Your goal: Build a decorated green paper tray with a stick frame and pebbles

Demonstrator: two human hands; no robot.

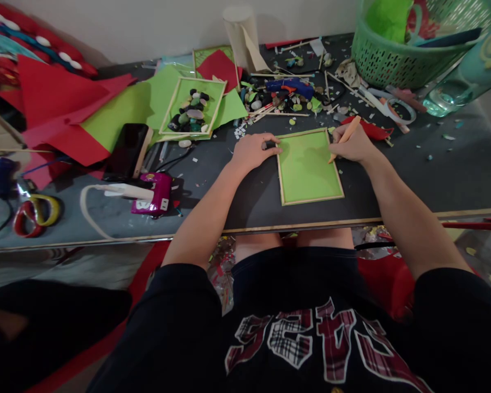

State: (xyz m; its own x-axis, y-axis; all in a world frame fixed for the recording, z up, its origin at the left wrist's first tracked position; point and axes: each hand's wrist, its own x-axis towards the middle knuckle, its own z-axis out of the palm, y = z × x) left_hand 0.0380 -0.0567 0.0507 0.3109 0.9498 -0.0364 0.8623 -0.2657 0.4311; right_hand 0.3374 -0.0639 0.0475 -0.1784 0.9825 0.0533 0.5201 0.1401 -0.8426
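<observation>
In front of me lies a green paper panel edged with thin pale wooden sticks. My left hand is at its upper left corner, thumb and curled fingers gripping the stick edge. My right hand is closed around an orange pen. The pen's tip points down at the panel's right edge; whether it touches cannot be made out. Farther back on the left, a similar stick-edged green panel carries several dark and light pebbles.
Red paper sheets, a black phone, a purple plug adapter and scissors lie left. A blue glue gun sits among scraps. Back right stand a green basket and a clear bottle; a tape roll lies nearby.
</observation>
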